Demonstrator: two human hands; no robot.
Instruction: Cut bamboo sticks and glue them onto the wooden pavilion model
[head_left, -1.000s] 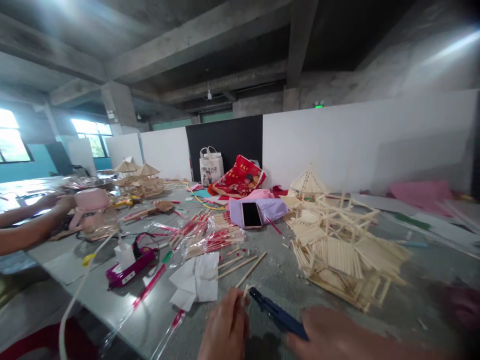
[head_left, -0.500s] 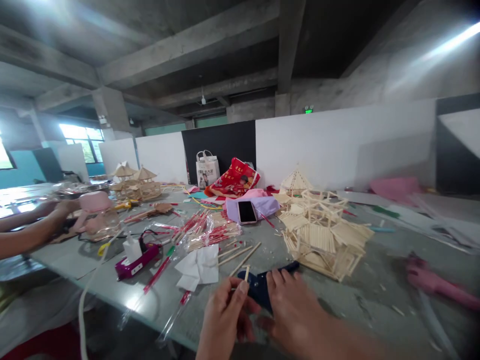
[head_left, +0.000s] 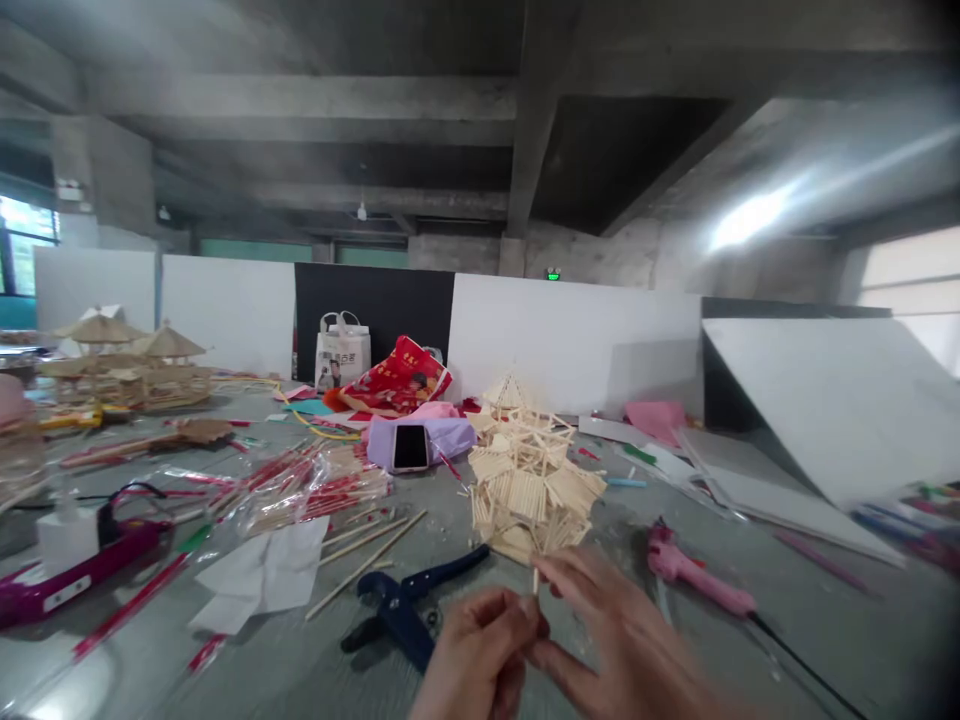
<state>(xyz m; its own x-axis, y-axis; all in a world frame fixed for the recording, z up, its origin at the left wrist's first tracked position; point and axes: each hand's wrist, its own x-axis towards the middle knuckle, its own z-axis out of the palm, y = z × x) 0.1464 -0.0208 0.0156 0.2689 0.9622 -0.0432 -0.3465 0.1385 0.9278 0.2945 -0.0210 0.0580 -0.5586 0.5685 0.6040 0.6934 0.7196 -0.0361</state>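
A short thin wooden stick [head_left: 535, 582] stands upright, pinched between the thumb and fingers of my left hand [head_left: 487, 645]. My right hand [head_left: 619, 625], a little blurred, is close on its right; the thumb and forefinger are apart, with the forefinger at the stick's upper end. Left of my hands a dark blue hand cutter [head_left: 405, 605] lies on the table. Just beyond them stands a pavilion model [head_left: 529, 485] built of wooden sticks, its near edge partly covered by my right fingers.
A pink glue gun [head_left: 705, 578] with a black cord lies at right. Loose sticks [head_left: 367, 560], white paper [head_left: 266, 575], bagged red-tipped sticks [head_left: 322, 485] and a purple power strip [head_left: 97, 570] spread leftward. A phone [head_left: 410, 447] rests on purple cloth behind.
My right hand has come off the blue cutter, which now lies free, and moved to the stick in my left hand. The view has swung right, bringing the glue gun fully into sight.
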